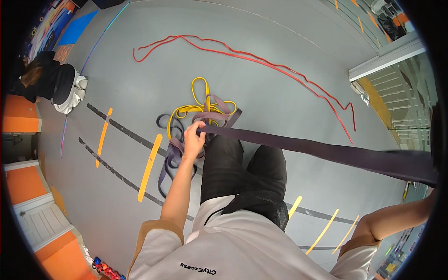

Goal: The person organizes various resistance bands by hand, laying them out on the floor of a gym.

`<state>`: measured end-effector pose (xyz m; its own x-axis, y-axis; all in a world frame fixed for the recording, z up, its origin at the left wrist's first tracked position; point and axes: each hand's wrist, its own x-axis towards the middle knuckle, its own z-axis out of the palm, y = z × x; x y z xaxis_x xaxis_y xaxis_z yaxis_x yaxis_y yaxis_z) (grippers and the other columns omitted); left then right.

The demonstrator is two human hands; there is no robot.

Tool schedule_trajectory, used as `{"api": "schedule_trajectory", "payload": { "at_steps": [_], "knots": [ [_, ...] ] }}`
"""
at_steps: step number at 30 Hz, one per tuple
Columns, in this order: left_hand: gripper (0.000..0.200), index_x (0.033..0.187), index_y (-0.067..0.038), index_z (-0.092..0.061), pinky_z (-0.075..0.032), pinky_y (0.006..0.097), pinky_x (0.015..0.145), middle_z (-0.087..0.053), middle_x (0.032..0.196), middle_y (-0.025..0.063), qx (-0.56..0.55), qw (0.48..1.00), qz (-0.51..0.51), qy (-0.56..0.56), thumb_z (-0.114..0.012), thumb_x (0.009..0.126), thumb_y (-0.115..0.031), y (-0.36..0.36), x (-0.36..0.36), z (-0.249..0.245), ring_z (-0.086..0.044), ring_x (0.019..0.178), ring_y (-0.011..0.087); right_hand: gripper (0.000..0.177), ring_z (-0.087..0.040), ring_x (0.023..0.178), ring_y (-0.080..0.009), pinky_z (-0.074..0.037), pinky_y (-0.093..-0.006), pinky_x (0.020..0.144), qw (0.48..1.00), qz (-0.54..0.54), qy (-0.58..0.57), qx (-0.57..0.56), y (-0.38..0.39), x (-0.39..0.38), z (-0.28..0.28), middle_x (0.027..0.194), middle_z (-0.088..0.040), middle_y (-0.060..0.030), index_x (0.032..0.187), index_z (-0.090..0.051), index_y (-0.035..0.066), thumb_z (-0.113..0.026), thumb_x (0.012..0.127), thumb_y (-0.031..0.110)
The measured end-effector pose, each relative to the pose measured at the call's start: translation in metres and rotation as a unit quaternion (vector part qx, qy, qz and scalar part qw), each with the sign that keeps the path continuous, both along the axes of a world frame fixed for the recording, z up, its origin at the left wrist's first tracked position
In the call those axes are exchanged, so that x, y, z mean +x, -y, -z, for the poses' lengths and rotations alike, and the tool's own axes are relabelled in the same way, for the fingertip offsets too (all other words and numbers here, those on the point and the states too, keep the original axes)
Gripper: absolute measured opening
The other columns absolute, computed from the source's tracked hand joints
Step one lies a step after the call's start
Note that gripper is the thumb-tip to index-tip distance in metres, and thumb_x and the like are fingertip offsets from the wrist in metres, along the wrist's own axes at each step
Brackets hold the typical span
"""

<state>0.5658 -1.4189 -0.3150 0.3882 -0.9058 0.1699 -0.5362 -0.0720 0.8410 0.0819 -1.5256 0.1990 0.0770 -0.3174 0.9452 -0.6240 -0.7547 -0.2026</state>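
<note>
Dark band (308,146) gripped in L hand (193,136); R hand off-frame, can't tell its grip

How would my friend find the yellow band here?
On the grey floor, look by the left hand for a tangle of bands. The yellow band loops out of it, its bright colour unlike its purple neighbours.

Left hand (194,134) pinched, left arm (179,186) reaching forward, right arm (396,219) bent outward, right hand seemingly out of frame
</note>
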Motion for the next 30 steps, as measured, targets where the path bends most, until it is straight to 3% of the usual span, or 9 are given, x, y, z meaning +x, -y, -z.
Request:
{"api": "schedule_trajectory", "payload": {
  "at_steps": [11, 13, 15, 16, 20, 22, 24, 28, 30],
  "knots": [
    [0.011, 0.096, 0.0, -0.048, -0.047, 0.0278, 0.064, -0.06, 0.073, 0.0091, -0.059, 0.996, -0.048, -0.04, -0.045, 0.085, 0.002, 0.007, -0.021, -0.085, -0.059, 0.067, 0.0157, 0.021, -0.044, 0.072, -0.0158, -0.037, -0.0313, 0.062, 0.942, 0.33, 0.06, -0.009, 0.033, -0.155, 0.031, 0.08, -0.048, -0.0038, 0.083, -0.057, 0.002, -0.069, 0.08, 0.019],
    [0.011, 0.097, 0.0, -0.047, -0.045, 0.0258, 0.064, -0.056, 0.071, 0.0067, -0.087, 0.994, -0.049, -0.035, -0.044, 0.086, 0.002, 0.014, -0.023, -0.112, -0.054, 0.066, 0.0133, 0.021, -0.043, 0.072, -0.0173, -0.037, -0.0328, 0.063, 0.952, 0.306, 0.004, -0.005, 0.037, -0.209, 0.047, 0.079, -0.047, -0.0043, 0.086, -0.057, 0.0, -0.068, 0.08, 0.017],
    [0.012, 0.097, 0.0, -0.047, -0.045, 0.0254, 0.067, -0.056, 0.074, 0.0063, -0.098, 0.992, -0.064, -0.047, -0.042, 0.087, 0.003, 0.021, -0.027, -0.144, -0.054, 0.069, 0.0134, 0.024, -0.047, 0.071, -0.0178, -0.042, -0.0345, 0.065, 0.933, 0.229, 0.256, 0.108, 0.044, -0.271, 0.072, 0.074, -0.045, -0.0059, 0.088, -0.055, 0.0, -0.065, 0.084, 0.021],
    [0.015, 0.099, 0.0, -0.047, -0.044, 0.0255, 0.07, -0.056, 0.079, 0.0066, -0.102, 0.992, -0.048, -0.062, -0.041, 0.086, 0.005, 0.024, -0.024, -0.153, -0.054, 0.074, 0.0133, 0.024, -0.047, 0.071, -0.0178, -0.042, -0.0345, 0.065, 0.932, 0.232, 0.259, 0.105, 0.045, -0.295, 0.086, 0.074, -0.045, -0.0059, 0.088, -0.055, 0.0, -0.065, 0.084, 0.021],
    [0.026, 0.102, -0.001, -0.048, -0.043, 0.0242, 0.074, -0.051, 0.089, 0.0053, -0.112, 0.99, 0.002, -0.083, -0.042, 0.079, 0.009, 0.027, 0.0, -0.185, -0.051, 0.082, 0.0128, 0.029, -0.059, 0.092, -0.0162, -0.05, -0.0286, 0.069, 0.913, 0.209, 0.293, 0.194, 0.037, -0.326, 0.132, 0.107, -0.059, -0.0111, 0.112, -0.057, 0.001, -0.064, 0.086, 0.011],
    [0.028, 0.099, -0.001, -0.052, -0.044, 0.0252, 0.074, -0.051, 0.095, 0.0078, -0.14, 0.975, -0.051, 0.164, -0.041, 0.076, 0.011, 0.029, 0.017, -0.201, -0.051, 0.083, 0.0158, 0.023, -0.06, 0.087, -0.0152, -0.05, -0.0251, 0.075, 0.926, 0.178, 0.284, 0.173, 0.026, -0.276, 0.145, 0.101, -0.06, -0.0062, 0.112, -0.059, 0.005, -0.058, 0.089, 0.003],
    [0.026, 0.094, 0.0, -0.055, -0.044, 0.0261, 0.074, -0.049, 0.101, 0.0096, -0.149, 0.952, -0.095, 0.251, -0.041, 0.075, 0.013, 0.031, 0.035, -0.211, -0.052, 0.087, 0.0191, 0.024, -0.059, 0.09, -0.0149, -0.049, -0.0256, 0.075, 0.927, 0.173, 0.277, 0.187, 0.016, -0.292, 0.164, 0.104, -0.06, -0.0068, 0.113, -0.057, 0.004, -0.058, 0.089, 0.005],
    [0.019, 0.095, -0.001, -0.058, -0.045, 0.0305, 0.07, -0.055, 0.084, 0.0111, -0.008, 0.914, -0.232, 0.333, -0.05, 0.079, 0.005, 0.022, 0.091, -0.207, -0.056, 0.076, 0.0254, 0.021, -0.057, 0.094, -0.0148, -0.047, -0.0248, 0.079, 0.931, 0.229, 0.205, 0.197, 0.0, -0.299, 0.202, 0.106, -0.06, -0.007, 0.11, -0.057, 0.002, -0.057, 0.089, 0.002],
    [0.024, 0.104, 0.0, -0.059, -0.046, 0.029, 0.054, -0.057, 0.068, 0.0085, 0.087, 0.906, -0.26, 0.322, -0.052, 0.092, -0.02, 0.021, 0.114, -0.204, -0.06, 0.061, 0.0219, 0.009, -0.051, 0.08, -0.0104, -0.044, -0.0218, 0.072, 0.929, 0.244, 0.187, 0.204, -0.001, -0.271, 0.217, 0.085, -0.053, -0.0019, 0.089, -0.056, 0.002, -0.059, 0.083, -0.004]
  ]
}}
